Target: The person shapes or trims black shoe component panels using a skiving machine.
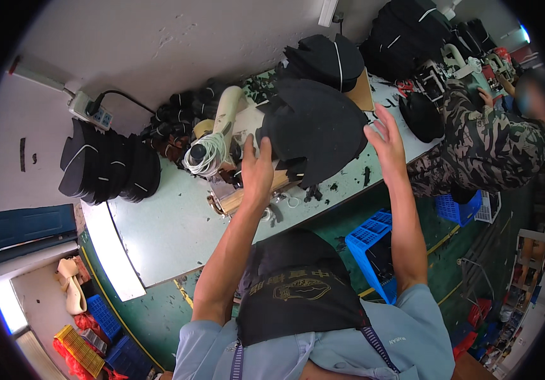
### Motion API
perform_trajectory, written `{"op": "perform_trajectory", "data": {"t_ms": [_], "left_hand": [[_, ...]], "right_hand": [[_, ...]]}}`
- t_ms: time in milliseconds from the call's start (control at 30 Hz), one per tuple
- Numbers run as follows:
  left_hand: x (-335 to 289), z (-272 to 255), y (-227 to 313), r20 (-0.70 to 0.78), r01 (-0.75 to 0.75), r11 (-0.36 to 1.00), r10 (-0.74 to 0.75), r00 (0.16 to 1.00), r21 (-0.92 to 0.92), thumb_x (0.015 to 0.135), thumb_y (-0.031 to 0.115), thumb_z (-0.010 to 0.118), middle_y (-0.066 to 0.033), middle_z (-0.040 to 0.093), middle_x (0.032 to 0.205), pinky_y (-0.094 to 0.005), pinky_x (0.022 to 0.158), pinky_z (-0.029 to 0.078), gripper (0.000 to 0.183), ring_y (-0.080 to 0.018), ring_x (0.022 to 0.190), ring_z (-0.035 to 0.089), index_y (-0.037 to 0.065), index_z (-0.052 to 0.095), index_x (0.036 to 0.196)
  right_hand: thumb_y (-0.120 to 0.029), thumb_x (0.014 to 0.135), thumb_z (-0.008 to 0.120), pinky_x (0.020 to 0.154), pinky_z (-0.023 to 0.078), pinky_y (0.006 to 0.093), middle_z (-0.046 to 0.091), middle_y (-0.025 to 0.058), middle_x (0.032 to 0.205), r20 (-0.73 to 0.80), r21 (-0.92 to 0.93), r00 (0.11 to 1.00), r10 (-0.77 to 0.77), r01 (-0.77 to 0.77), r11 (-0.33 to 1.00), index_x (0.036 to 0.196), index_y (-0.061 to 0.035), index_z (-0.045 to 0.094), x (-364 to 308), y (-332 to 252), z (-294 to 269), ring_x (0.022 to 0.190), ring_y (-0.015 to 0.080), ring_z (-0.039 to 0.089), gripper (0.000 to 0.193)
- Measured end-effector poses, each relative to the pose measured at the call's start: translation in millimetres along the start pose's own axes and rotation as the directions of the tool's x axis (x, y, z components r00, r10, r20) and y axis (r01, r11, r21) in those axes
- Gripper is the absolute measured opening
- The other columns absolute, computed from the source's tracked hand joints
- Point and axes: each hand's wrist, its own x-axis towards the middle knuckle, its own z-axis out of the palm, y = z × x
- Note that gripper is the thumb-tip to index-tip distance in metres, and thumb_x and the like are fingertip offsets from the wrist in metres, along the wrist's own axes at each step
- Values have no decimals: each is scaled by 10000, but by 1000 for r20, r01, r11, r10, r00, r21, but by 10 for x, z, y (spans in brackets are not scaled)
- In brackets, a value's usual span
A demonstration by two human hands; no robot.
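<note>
A large black sheet piece (317, 130), rounded with notched edges, lies above the worktable between my hands. My left hand (258, 172) is at its left side, thumb and finger apart, close to the edge. On the other side my right hand (388, 140) has its fingers spread, the thumb at or very near the right edge. I cannot tell whether either hand touches the piece. Left of it stands a cream-coloured machine arm (227, 109) with a coil of white cord (204, 159) around its end.
Tied black stacks stand at the left (85, 161) and the back (326, 60). Dark scraps litter the worktable (158, 221). A power strip (92, 111) hangs on the wall. At the right, a person in camouflage clothing (488, 139) works; a blue crate (374, 253) is below my right forearm.
</note>
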Motion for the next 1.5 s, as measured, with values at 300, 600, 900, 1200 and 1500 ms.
{"op": "perform_trajectory", "data": {"t_ms": [300,600,900,1200,1500], "left_hand": [[719,192,86,-35,78,950,-70,997,303,924,617,627,-287,571,1388,-365,1070,440,978,-315,1274,584,-171,403,1458],[648,380,363,382,94,940,-223,897,327,845,653,718,-239,681,1170,-348,903,553,955,-275,1049,698,-146,545,1339],[151,492,382,556,165,951,-288,780,260,904,664,638,-217,653,1245,-369,967,517,895,-282,1112,658,-75,522,1395],[-531,-826,486,725,147,893,-433,535,425,884,760,597,-198,435,1530,-378,1155,358,1023,-284,1367,474,-7,404,1533],[-681,-1303,164,646,552,733,-651,398,397,714,245,835,-225,593,1373,-425,1106,469,904,-333,1239,611,-71,448,1466]], "right_hand": [[-328,865,816,1097,429,379,485,197,1472,564,485,723,399,-681,549,1548,-38,353,598,438,298,1319,279,518,875],[-152,850,745,1041,497,418,561,153,1361,280,751,836,471,-496,435,1512,-62,403,-293,518,247,1233,282,575,750],[-130,850,682,1028,515,458,560,149,1373,347,865,769,537,-483,133,1516,-92,400,-1190,648,144,1240,294,578,724],[-75,833,736,1149,385,410,493,127,1480,503,740,724,472,-643,198,1583,-84,304,-2123,-108,265,1359,266,477,866],[-185,889,783,1117,413,400,485,167,1453,707,498,507,493,-852,162,1594,-88,241,-2097,-425,629,1333,277,493,894]]}}
